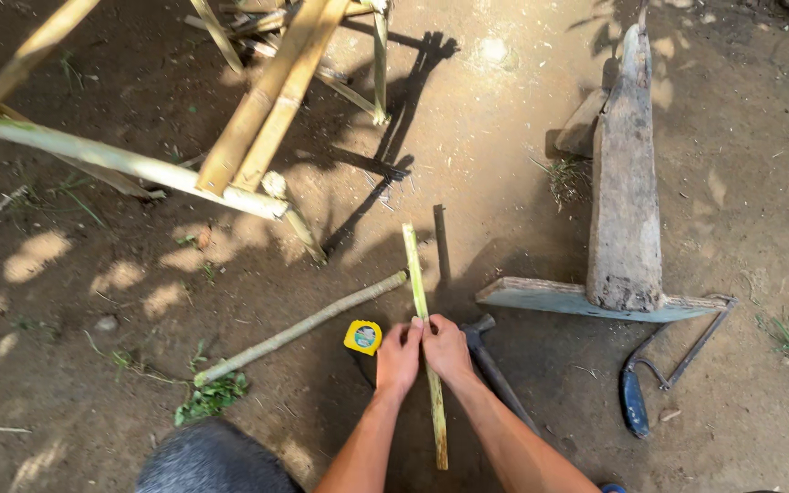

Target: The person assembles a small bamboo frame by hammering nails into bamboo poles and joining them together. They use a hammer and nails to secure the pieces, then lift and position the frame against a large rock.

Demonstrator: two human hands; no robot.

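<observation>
Both hands, the left hand (398,354) and right hand (444,347), close side by side around a split bamboo strip (424,338) lying on bare dirt ground (504,164). A yellow tape measure (362,336) sits just left of them, beside a thin green stick (299,329); a hammer (490,361) lies to the right. Farther right stand a wooden bench (625,192) and a hacksaw (664,370). A bamboo frame (230,137) is cut off at the top edge.

Smooth green bamboo strip (424,338), rough weathered wooden bench (625,192), glossy yellow plastic tape measure (362,337).
</observation>
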